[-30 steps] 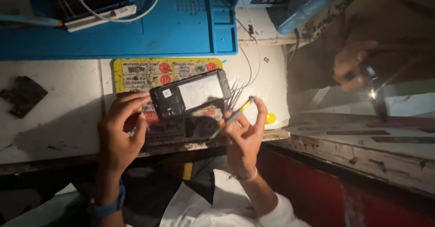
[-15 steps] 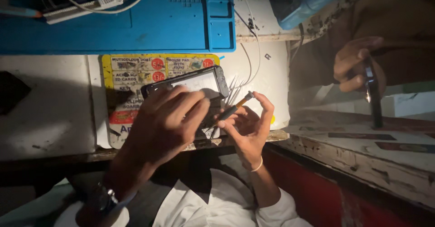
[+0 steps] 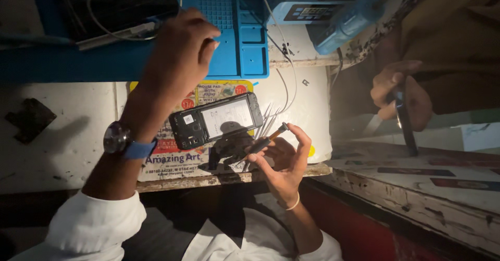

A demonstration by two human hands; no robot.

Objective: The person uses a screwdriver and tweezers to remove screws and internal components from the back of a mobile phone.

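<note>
An opened phone [image 3: 216, 120] with its back off lies on a yellow printed pad [image 3: 172, 162] at the bench's front edge. My left hand [image 3: 179, 53] is stretched out over the blue work mat [image 3: 245, 47], fingers apart, holding nothing; a watch with a blue strap sits on its wrist. My right hand [image 3: 281, 159] is just right of the phone and grips a small dark screwdriver [image 3: 263, 144] with its tip pointing up and right. Several thin metal tweezers [image 3: 268, 118] lie beside the phone.
A white cable and a dark device [image 3: 114, 6] rest on the blue mat at the back. A blue instrument with a display [image 3: 333, 19] stands at the back right. Another person's hand [image 3: 401, 92] holds a dark phone at the right. A black part [image 3: 28, 118] lies left.
My left hand has left the phone and moved forward over the blue mat. The phone now lies uncovered on the pad. My right hand still holds the screwdriver in about the same place.
</note>
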